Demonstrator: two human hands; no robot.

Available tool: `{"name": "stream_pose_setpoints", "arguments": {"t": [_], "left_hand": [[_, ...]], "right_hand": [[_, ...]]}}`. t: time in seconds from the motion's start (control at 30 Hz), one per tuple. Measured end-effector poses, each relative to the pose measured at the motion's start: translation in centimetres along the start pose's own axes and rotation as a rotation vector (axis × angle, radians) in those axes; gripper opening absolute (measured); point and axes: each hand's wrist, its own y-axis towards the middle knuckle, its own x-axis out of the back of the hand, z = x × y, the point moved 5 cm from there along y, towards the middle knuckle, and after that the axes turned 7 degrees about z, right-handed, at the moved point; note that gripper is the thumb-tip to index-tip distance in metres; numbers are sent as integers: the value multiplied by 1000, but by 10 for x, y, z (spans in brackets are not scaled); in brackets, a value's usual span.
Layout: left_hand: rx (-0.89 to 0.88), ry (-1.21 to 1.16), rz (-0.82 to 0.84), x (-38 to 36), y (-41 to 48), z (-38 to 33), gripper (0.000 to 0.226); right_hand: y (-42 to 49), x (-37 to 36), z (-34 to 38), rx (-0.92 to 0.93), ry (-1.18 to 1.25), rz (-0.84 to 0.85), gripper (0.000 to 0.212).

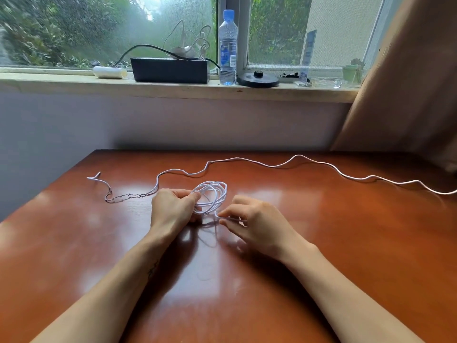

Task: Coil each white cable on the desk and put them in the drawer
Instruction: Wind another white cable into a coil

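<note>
Both centred over the desk (346,243), left hand (173,209) grips the cable coil (220,188), right hand (257,226) pinches its tail, long cable (298,155) behind.

Daylight from window (108,30); glare patches on desk (321,243); wide-angle bending at edges.

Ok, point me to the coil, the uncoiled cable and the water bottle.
coil (212,185), head view, top arc of its loops.
uncoiled cable (273,166), head view, dip at mid-run.
water bottle (228,40), head view, clear body above label.

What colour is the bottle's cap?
Blue: the clear plastic water bottle's round cap, head view.
</note>
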Motion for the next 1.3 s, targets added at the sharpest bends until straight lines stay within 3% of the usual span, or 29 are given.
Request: {"name": "stream_pose_setpoints", "arguments": {"t": [0.13,0.33,0.53,0.67,0.9,1.2,1.3], "left_hand": [[-20,113,23,2,-1,-2,23],[-80,207,51,0,-3,-5,22],[-123,137,150,-11,-4,-4,19],[-186,44,246,-21,-11,-10,18],[-418,110,374,-39,-24,-18,18],[-637,226,482,-49,-34,-22,15],[-706,255,503,-51,-36,-24,29]], "right_hand": [[2,10,18,166,-279,-160,14],[4,4,22,253,-310,-110,10],[0,12,12,38,-217,-148,3],[-3,20,-2,-213,-41,-212,27],[-11,25,-25,-485,46,-290,13],[-16,19,-36,-639,287,-320,18],[-16,17,-40,-681,398,-336,23]]}}
